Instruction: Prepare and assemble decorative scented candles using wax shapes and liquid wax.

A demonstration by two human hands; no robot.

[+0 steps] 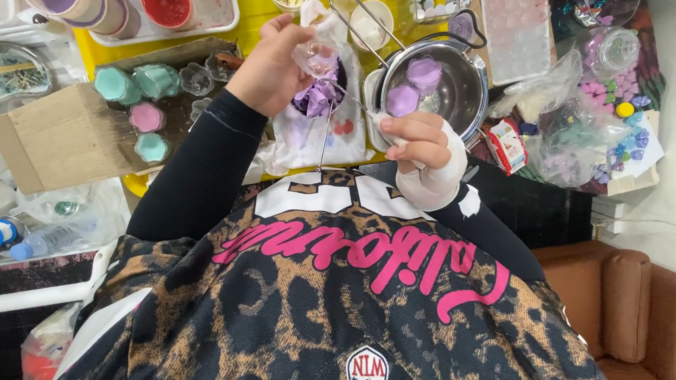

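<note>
My left hand [271, 66] is raised over the yellow table and grips a small clear plastic mould [316, 53] together with a crumpled white tissue. Just below it stands a dark bowl of purple pieces [321, 97] on a stained white cloth [350, 135]. My right hand [419, 140], wrapped in white at the wrist, pinches a bit of white tissue [378, 121] at the rim of a steel pot [460, 91]. Two purple flower-shaped blocks [413, 84] lie in the pot. A thin wire rod [324, 137] hangs between my hands.
A cardboard box lid [64, 135] at the left holds teal and pink shaped pieces [135, 88]. A white tray of paint cups [208, 6] sits at the back left. Plastic bags and coloured pieces [588, 128] crowd the right. A brown sofa arm [624, 301] is at lower right.
</note>
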